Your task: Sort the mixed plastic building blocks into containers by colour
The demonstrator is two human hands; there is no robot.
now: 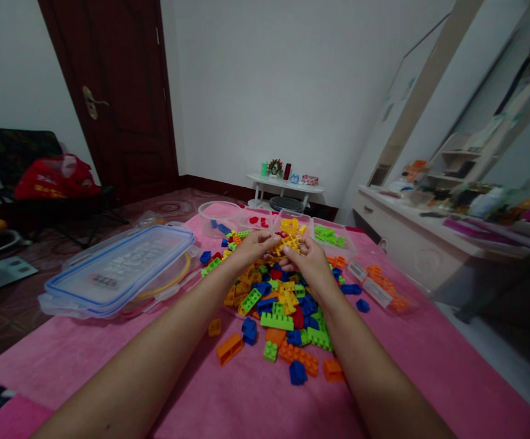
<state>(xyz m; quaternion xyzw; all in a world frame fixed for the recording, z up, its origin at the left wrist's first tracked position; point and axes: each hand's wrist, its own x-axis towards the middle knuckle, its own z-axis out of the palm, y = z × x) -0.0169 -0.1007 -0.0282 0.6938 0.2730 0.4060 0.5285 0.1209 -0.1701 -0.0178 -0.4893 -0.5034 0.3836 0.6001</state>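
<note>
My left hand (256, 245) reaches over a heap of mixed plastic building bricks, its fingers pinched at the left side of some yellow building bricks (288, 246). From the right, my right hand (311, 261) has its fingers closed round the same yellow bricks. How many yellow bricks are between my hands is hard to make out. Beneath lie loose bricks in several colours, among them a long green brick (276, 321), a blue brick (297, 372) and an orange brick (229, 349).
Behind the heap stand a round clear tub (219, 209) with blue bricks and clear trays with red bricks (258, 221), yellow bricks (293, 225) and green bricks (330, 236). Stacked clear lids (122, 268) lie left on the pink cloth (429, 372). A clear pack of orange bricks (386, 286) lies right.
</note>
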